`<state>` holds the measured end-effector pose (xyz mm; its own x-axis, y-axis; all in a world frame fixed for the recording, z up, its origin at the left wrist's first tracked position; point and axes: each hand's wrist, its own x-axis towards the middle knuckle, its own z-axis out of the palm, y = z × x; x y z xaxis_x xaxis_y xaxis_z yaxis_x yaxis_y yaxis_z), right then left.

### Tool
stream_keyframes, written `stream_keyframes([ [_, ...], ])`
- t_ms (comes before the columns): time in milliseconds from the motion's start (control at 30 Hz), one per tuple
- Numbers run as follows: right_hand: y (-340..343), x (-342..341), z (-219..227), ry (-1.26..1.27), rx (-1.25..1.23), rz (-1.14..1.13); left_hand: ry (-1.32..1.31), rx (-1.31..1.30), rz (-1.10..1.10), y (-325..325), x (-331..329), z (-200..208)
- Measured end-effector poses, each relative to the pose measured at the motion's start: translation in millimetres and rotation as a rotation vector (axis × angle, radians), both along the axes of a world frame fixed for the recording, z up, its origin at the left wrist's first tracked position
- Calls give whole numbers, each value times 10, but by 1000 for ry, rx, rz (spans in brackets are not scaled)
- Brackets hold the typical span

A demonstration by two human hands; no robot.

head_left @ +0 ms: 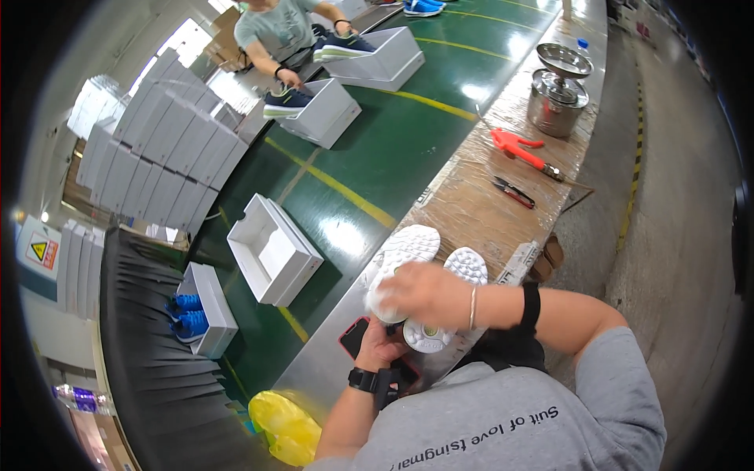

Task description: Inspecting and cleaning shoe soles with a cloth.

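Observation:
Two shoes lie sole up at the near end of the bench, their studded white soles showing. My left hand (379,345) is closed round the near end of the left shoe (411,245). Across the middle of that sole lies my right hand (428,294), smeared by motion. Its fingers are blurred, and I cannot tell whether the white patch under them is a cloth or part of the sole. Beneath my right wrist, the right shoe (467,265) is partly covered. A phone with a red edge (353,336) lies beside my left hand.
On the wrapped bench (471,208) are a red air gun (518,149), thread snips (514,192) and a metal pump can (556,102). A green conveyor (345,184) carries an open white box (271,251) and boxed blue shoes (188,318). Across it, a person (287,35) handles dark shoes. Yellow plastic (284,424) lies near my left forearm.

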<state>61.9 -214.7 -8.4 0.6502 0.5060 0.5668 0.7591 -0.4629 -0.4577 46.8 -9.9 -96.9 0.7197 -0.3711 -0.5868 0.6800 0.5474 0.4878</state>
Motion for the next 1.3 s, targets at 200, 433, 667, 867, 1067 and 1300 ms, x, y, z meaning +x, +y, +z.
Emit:
stream_keyframes([
  [200,-744,777,-368,182,-504,-409,217,-48,24,-208,23,204],
  [433,336,205,243,16,-166,233,210,-101,-35,-153,59,279],
  [667,-609,1053,-308,320,-799,-403,41,-72,-16,-117,118,317],
  [867,-942,360,-741,256,-250,-519,-548,421,-223,596,522,1420],
  [1067,-641,165,-767,14,-215,-765,-1206,2236,-278,1509,970,2324],
  [1300,-642,161,-824,34,-230,-813,-1118,2767,-876,1996,1405,2170],
])
